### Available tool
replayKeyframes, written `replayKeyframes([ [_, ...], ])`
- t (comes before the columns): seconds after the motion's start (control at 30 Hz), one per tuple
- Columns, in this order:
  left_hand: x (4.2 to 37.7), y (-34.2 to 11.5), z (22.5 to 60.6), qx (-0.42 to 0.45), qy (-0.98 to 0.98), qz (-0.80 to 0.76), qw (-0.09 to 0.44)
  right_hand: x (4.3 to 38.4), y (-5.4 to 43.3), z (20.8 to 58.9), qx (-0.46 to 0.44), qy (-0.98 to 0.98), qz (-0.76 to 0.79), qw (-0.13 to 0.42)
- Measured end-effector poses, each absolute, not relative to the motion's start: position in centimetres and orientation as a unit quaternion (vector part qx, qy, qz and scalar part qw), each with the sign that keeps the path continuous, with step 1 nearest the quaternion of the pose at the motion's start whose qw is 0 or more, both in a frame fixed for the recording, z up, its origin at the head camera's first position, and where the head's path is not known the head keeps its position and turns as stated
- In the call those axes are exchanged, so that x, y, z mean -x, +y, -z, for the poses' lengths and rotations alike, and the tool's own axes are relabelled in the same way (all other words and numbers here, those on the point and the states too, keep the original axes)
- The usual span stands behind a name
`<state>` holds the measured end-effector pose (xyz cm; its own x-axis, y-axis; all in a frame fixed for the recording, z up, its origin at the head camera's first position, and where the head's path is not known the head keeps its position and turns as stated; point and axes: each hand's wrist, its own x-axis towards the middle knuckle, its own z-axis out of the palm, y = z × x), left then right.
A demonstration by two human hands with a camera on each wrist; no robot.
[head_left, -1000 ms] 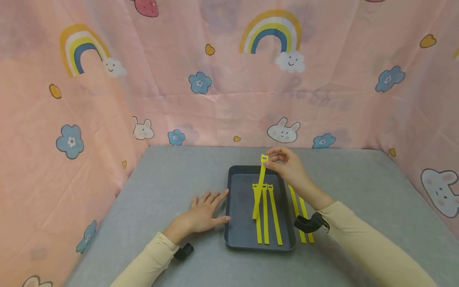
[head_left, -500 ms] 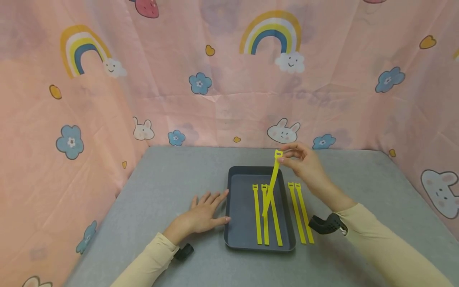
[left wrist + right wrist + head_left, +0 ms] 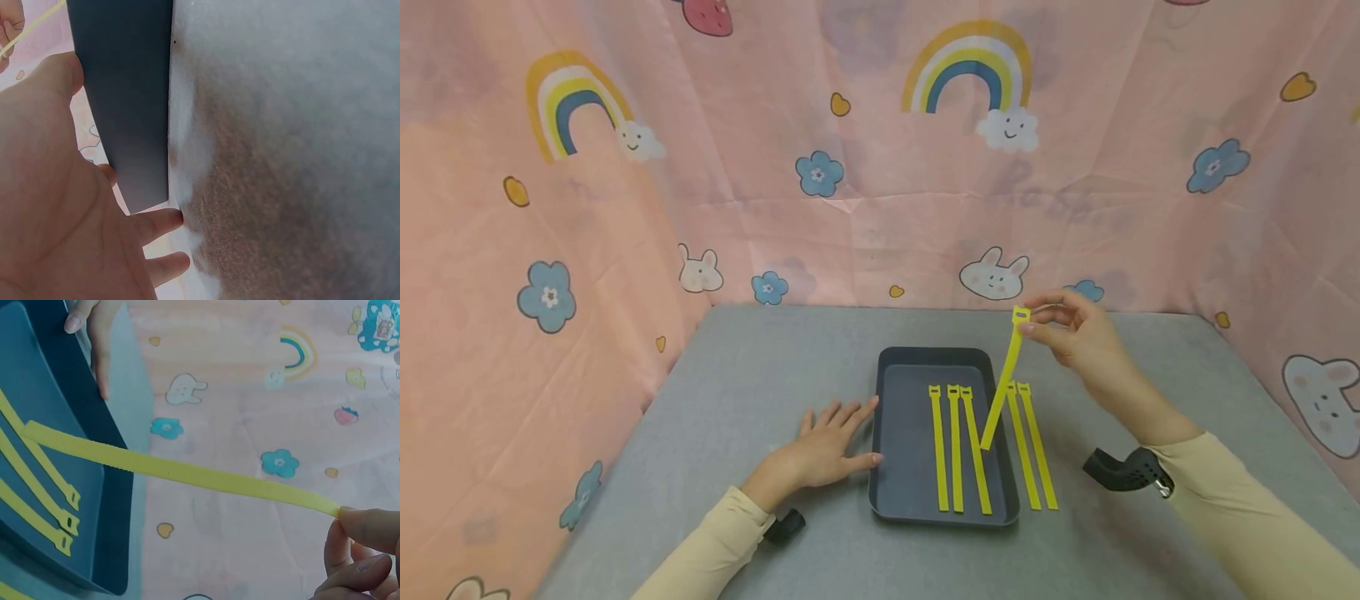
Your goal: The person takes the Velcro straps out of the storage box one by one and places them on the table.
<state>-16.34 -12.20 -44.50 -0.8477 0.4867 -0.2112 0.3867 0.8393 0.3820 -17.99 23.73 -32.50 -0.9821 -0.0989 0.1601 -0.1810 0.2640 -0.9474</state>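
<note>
Here, the right hand pinches the slotted head of a yellow strap between thumb and fingers, holding it above the desk, tilted, its tail slanting down leftward across the dark tray's right edge in the head view. The left hand is spread, gripping nothing, thumb and fingertips touching the tray's left edge. Three straps lie side by side in the tray's right half, slotted heads towards its far edge; two more straps lie on the desk just beside its right edge
</note>
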Motion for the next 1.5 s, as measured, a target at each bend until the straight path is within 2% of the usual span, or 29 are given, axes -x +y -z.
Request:
replayKeyframes([
  [0.7,16.8,-12.5,45.6,-0.236,0.943,-0.179,0.149,17.1,28.1,32.4,-0.038,-0.842,-0.537,0.016],
  [1.03,16.5,-12.4,44.8,-0.240,0.942,-0.178,0.153,16.6,29.9,32.8,-0.049,-0.855,-0.516,0.005],
  [1.5,16.4,-12.3,44.7,-0.233,0.945,-0.173,0.154,16.3,31.6,34.5,-0.013,-0.879,-0.474,-0.049],
])
